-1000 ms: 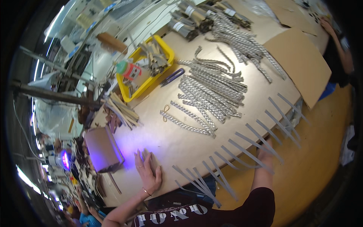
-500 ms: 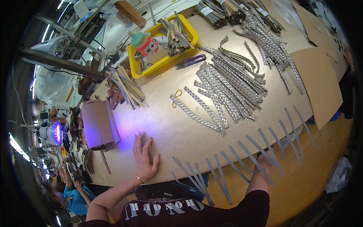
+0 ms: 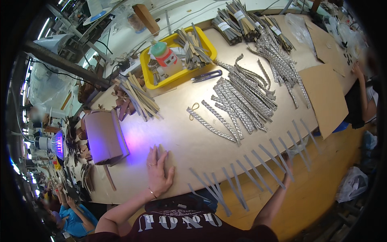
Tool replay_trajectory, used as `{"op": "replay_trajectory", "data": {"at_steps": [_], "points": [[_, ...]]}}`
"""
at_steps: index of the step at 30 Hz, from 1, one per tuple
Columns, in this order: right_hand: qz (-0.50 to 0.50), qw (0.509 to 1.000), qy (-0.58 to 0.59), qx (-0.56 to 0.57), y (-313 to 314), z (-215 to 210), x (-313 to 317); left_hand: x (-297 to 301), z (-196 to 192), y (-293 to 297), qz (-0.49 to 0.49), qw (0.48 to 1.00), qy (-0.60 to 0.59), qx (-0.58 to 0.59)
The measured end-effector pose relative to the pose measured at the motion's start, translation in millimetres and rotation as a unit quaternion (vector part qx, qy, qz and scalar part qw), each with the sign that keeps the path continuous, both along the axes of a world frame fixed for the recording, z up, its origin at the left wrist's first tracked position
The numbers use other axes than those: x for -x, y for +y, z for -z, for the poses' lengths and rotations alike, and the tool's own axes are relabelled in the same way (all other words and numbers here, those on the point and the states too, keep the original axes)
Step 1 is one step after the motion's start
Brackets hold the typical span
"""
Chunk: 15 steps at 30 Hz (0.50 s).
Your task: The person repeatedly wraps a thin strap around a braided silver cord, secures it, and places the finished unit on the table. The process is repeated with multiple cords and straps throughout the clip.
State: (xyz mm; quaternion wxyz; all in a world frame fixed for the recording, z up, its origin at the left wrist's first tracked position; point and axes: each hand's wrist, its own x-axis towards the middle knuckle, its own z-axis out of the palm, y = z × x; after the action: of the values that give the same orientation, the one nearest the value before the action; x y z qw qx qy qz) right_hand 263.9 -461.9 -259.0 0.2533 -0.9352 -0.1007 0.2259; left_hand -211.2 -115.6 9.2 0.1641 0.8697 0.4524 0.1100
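My left hand (image 3: 160, 173) lies palm down on the table near its front edge, fingers stretched out and a little apart, holding nothing. Along that edge several narrow grey strips (image 3: 250, 173) lie in a spaced row, their near ends jutting out past the table. My right arm reaches toward the right part of this row. My right hand (image 3: 288, 164) is at the table edge, partly covered by the strips, and its fingers are hidden. Beyond the row is a pile of silver braided straps (image 3: 242, 101). One short braid with a yellow loop (image 3: 194, 111) lies nearest the left hand.
A yellow tray (image 3: 177, 77) holds a green-topped bottle (image 3: 165, 58) and strip offcuts. Purple snips (image 3: 207, 76) lie beside it. A brown curved block (image 3: 104, 137) stands left under a purple-lit lamp (image 3: 57, 144). Cardboard (image 3: 324, 99) is at right, near another person's arm (image 3: 364, 94).
My right hand has moved a little farther away and to the right along the strips. My left hand stays flat on the table. The whole view has shifted slightly.
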Motion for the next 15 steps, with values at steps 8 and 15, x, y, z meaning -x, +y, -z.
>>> {"op": "replay_trajectory", "data": {"at_steps": [8,15], "points": [[0.165,0.839,-0.492,-0.165,55,-320,104,13,4,4,0.019,0.996,-0.081,0.038],[-0.344,0.902,-0.238,-0.107,321,-327,130,32,4,2,0.031,0.977,-0.203,0.053]]}}
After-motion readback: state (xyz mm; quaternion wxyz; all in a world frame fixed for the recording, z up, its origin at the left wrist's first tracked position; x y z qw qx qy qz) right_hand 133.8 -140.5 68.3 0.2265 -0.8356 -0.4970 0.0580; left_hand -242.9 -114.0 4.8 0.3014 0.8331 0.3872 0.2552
